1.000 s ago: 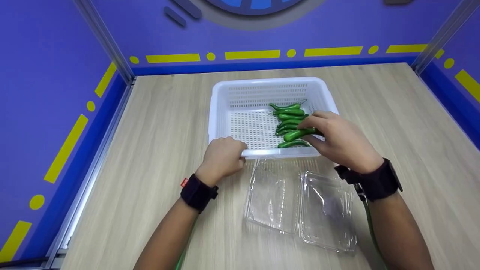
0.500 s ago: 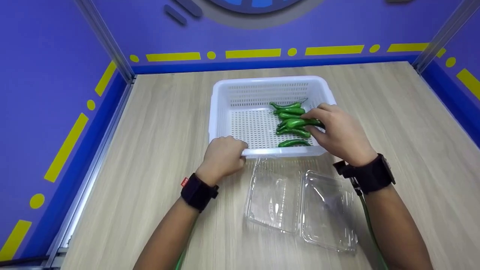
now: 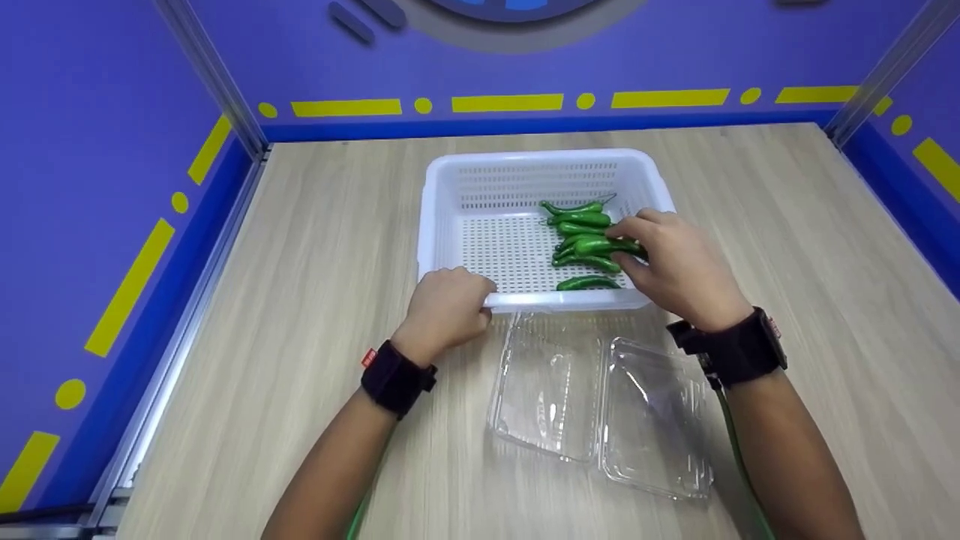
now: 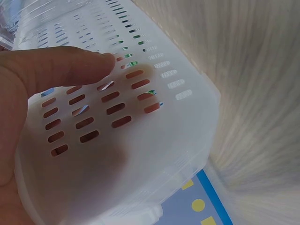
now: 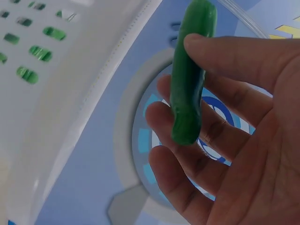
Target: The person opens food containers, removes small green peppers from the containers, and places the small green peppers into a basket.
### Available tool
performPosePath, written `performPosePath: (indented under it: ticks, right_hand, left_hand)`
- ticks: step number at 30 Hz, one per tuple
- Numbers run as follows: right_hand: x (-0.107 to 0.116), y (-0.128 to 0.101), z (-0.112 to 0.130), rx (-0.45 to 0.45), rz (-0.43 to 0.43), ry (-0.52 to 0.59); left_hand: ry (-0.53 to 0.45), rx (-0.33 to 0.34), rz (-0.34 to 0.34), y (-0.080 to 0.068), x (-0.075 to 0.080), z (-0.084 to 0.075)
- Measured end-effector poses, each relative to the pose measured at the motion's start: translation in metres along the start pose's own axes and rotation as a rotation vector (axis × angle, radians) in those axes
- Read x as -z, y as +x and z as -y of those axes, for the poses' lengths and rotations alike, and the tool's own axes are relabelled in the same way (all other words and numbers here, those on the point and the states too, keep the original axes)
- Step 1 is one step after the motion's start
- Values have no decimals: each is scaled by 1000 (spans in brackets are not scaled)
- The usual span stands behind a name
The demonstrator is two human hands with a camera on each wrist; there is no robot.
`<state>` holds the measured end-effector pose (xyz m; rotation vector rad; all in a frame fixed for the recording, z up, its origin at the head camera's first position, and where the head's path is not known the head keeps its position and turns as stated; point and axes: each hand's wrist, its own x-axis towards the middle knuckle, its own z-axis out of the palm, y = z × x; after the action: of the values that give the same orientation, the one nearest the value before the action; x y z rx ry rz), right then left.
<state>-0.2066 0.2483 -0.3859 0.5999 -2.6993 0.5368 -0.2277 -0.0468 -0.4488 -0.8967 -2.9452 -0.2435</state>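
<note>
My left hand (image 3: pixel 450 309) grips the near rim of a white perforated basket (image 3: pixel 525 302) at its left corner. In the left wrist view the thumb (image 4: pixel 70 68) lies along the outside of the slotted wall, and fingers show through the slots. My right hand (image 3: pixel 679 266) pinches a green chili pepper (image 5: pixel 190 79) between thumb and fingers, over the basket's right side. Several more green peppers (image 3: pixel 574 229) lie in a row on the basket floor at the right. One pepper (image 3: pixel 589 283) lies apart from them near the front wall.
A clear plastic clamshell box (image 3: pixel 656 420) lies open on the wooden table (image 3: pixel 300 300), just in front of the basket, between the forearms. Purple-blue panels (image 3: pixel 495 75) stand at the back and both sides. A green cable (image 3: pixel 739 450) runs along the right forearm.
My right hand has moved away from me with the pepper, from near the basket's front toward the row, then nearly stopped. The left hand keeps its hold on the rim.
</note>
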Motion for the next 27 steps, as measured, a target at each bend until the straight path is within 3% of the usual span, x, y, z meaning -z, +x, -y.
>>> performPosePath:
  ticks: [5, 13, 27]
  right_hand:
    - [-2, 3, -3, 11, 52, -79]
    - [-2, 15, -12, 4, 195, -82]
    - [-5, 32, -23, -5, 348, -184]
  left_hand:
    - [0, 2, 5, 1, 0, 0]
    - [-6, -7, 9, 2, 0, -1]
    - [-5, 5, 10, 1, 1, -1]
